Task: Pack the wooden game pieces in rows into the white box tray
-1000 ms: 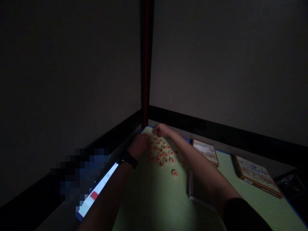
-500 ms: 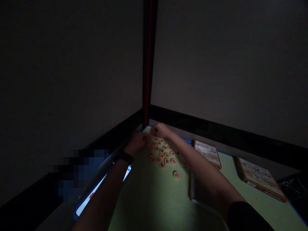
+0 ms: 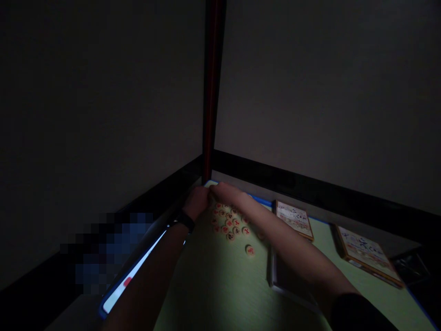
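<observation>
Several round wooden Chinese chess pieces (image 3: 228,223) with red or dark characters lie flat and loosely grouped on the pale green table (image 3: 210,285). One red-marked piece (image 3: 250,250) sits apart, nearer to me. At the far corner, just beyond the group, my left hand (image 3: 197,202) is closed, a dark band on its wrist. Against it, my right hand (image 3: 223,192) is closed too, its forearm crossing over the right side of the pieces. The fingertips of both hands are dim and blurred, and whatever they hold is hidden.
Two flat printed boxes, a nearer-to-centre one (image 3: 295,218) and one farther right (image 3: 367,253), lie along the table's far right edge. A dark shallow tray (image 3: 292,280) is partly under my right forearm. A lit screen (image 3: 127,280) stands left. Walls meet behind the table corner.
My right hand has moved left and slightly down, and my left hand slightly up, so that they now meet at the far corner. The view has shifted a little; the visible pieces stay put.
</observation>
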Demonstrator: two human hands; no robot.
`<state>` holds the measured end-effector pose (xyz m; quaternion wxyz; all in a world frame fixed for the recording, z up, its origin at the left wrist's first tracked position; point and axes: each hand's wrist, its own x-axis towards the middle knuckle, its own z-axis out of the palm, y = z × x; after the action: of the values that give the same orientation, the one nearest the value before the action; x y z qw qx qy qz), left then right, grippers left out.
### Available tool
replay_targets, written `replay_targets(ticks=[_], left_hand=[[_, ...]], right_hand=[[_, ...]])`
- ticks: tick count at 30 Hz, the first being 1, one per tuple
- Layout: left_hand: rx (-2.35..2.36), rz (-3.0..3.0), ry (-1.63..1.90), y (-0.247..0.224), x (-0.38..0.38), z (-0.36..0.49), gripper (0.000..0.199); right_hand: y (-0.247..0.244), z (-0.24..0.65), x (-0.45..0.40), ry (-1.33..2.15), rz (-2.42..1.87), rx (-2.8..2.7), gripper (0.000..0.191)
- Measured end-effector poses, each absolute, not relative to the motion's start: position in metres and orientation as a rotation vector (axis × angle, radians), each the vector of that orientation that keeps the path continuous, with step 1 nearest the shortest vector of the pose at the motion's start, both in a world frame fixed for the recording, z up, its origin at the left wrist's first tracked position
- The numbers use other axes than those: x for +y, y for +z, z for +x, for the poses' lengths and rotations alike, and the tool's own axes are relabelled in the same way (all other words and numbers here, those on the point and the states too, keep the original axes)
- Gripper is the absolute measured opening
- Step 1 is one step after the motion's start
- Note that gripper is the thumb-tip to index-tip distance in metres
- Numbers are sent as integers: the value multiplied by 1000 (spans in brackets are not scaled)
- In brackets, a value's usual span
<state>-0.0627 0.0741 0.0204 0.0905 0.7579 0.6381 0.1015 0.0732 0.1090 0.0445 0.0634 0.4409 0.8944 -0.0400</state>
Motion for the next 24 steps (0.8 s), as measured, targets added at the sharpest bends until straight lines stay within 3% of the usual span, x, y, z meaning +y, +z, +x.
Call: replay_targets(ticks=[15, 24], left_hand=[[1869, 2290, 284, 14, 75, -63, 26], [1851, 2242, 272, 15, 76, -68, 27]], right_hand=[[43, 94, 135, -404, 1345, 2874, 25], [37, 91, 143, -355, 1335, 2874, 24]])
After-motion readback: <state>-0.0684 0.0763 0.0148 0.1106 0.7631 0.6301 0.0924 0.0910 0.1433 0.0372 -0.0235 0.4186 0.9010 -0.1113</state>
